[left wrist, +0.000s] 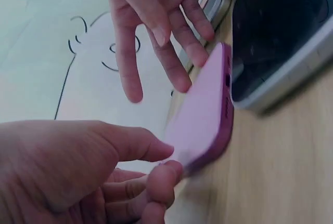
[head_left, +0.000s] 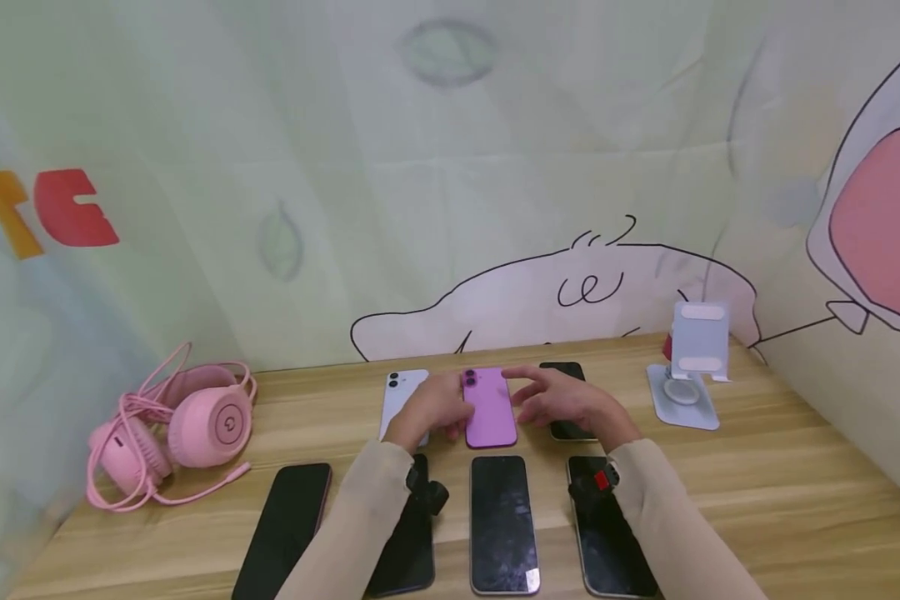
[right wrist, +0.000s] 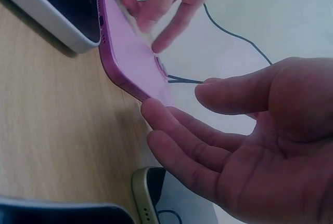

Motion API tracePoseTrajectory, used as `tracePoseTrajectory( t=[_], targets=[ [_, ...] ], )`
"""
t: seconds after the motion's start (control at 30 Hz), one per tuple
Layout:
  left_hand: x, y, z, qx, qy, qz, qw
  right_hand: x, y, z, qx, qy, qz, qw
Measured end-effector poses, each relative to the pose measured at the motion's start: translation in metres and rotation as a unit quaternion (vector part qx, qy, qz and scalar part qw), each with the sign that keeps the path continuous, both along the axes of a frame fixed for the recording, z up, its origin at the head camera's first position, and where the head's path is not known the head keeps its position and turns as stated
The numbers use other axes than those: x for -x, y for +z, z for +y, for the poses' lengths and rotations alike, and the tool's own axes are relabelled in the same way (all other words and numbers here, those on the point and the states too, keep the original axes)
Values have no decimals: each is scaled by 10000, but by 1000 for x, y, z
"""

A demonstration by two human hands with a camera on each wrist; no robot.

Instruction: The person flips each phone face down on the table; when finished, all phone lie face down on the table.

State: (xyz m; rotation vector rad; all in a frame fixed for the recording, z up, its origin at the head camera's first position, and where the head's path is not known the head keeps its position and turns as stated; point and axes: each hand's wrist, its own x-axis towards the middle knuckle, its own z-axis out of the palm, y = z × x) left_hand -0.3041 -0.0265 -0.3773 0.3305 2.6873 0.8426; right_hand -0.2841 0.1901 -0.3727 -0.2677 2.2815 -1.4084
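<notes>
A pink-purple phone point(head_left: 491, 412) lies back up in the middle of the table, its camera bump at the far end. At its left edge is my left hand point(head_left: 438, 404); in the left wrist view, its thumb and loosely bent index finger come right up to the phone's side. My right hand point(head_left: 558, 398) is at the right edge, fingers spread, fingertips beside the phone. In the right wrist view, the right fingers point(right wrist: 182, 151) reach toward that edge. A pale blue phone point(head_left: 403, 392) lies beyond the left hand, and a black-screened phone point(head_left: 567, 423) lies partly under the right hand.
Nearer me lie several dark-screened phones, including a middle one point(head_left: 504, 525) and one at far left point(head_left: 285, 525). Pink headphones point(head_left: 210, 427) with a bundled cable stand at the left. A light-blue phone stand point(head_left: 699, 342) stands at the back right, before a printed curtain point(head_left: 435, 208).
</notes>
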Motion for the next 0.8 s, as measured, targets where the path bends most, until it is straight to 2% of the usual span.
tracePoseTrajectory(
  t=[0.33,0.47,0.63,0.8],
  targets=[
    [-1,-4,26,530,-350,620,9961,1,2,10,-348,-176,313,9987],
    [-3,-3,38,571,-409,644,9954,1,4,16,-502,-148,418,9978],
    [-4,-4,53,545,-644,722,9938,2,5,29,-679,-196,494,9963],
    [-2,-7,68,391,-924,669,9927,3,5,43,-913,-525,561,9929]
  ],
)
